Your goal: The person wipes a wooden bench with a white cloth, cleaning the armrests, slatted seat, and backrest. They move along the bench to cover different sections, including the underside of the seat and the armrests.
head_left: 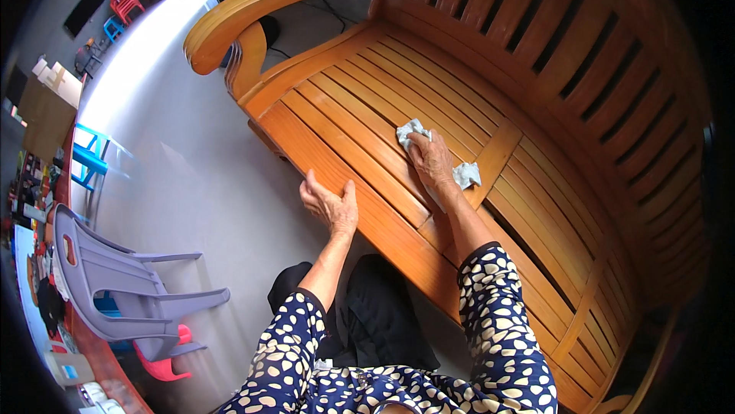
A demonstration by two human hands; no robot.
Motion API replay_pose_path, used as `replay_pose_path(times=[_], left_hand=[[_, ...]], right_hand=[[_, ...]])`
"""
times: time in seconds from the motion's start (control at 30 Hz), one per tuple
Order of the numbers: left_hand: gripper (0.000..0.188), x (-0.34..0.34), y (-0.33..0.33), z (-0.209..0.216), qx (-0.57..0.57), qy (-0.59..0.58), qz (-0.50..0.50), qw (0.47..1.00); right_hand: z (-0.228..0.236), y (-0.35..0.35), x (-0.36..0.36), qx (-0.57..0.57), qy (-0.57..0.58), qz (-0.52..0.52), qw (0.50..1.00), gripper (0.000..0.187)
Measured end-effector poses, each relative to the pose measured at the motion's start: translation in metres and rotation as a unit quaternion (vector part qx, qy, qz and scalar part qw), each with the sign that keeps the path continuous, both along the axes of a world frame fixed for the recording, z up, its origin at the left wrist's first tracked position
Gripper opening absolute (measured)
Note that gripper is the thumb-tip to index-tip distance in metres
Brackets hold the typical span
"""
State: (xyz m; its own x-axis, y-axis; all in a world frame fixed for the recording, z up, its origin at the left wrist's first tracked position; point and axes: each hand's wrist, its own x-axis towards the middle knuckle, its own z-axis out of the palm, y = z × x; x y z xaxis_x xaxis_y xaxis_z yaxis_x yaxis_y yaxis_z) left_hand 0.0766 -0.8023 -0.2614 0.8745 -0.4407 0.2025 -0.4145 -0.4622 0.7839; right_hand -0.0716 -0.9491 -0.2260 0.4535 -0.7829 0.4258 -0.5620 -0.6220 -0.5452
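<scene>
My right hand [431,158] presses a crumpled pale cloth [411,131] against the slatted seat of a varnished wooden bench [360,135]. Part of the same cloth, or a second piece [466,175], shows on the other side of the hand; which of the two cannot be made out. By the bench's front edge, my left hand [331,203] is held with thumb and fingers apart and nothing in it. Whether it touches the edge is unclear. The bench has a curved armrest [283,1] at the far left and a slatted backrest [528,16] along the right.
On the left, a grey-purple plastic chair [126,284] stands beside a long table crowded with small items [38,261]. A pink plastic object [164,364] is under the chair. Blue stool [90,158] and stacked red chairs [125,2] are farther off on the grey floor [207,184].
</scene>
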Motion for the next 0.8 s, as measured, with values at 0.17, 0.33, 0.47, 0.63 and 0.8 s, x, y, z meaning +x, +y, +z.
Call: replay_pose_path(times=[0.17,0.33,0.47,0.63,0.8], left_hand=[[0.083,0.007,-0.008,-0.001,-0.03,0.06,0.021,0.998],[0.072,0.004,-0.009,-0.003,-0.099,0.068,0.035,0.992],[0.073,0.0,-0.011,0.001,-0.114,0.079,0.026,0.99],[0.073,0.003,-0.007,0.002,-0.118,0.078,0.028,0.99],[0.07,-0.003,-0.01,0.009,-0.136,0.115,0.018,0.984]], right_hand=[[0.002,0.045,-0.027,0.022,0.007,0.178,0.984,0.026],[0.018,0.075,-0.027,0.013,0.076,0.247,0.966,0.03],[0.019,0.05,0.012,-0.01,0.08,0.229,0.97,0.029],[0.013,0.016,0.063,-0.005,0.045,0.2,0.979,0.024],[0.01,-0.018,0.105,-0.024,0.037,0.154,0.987,0.02]])
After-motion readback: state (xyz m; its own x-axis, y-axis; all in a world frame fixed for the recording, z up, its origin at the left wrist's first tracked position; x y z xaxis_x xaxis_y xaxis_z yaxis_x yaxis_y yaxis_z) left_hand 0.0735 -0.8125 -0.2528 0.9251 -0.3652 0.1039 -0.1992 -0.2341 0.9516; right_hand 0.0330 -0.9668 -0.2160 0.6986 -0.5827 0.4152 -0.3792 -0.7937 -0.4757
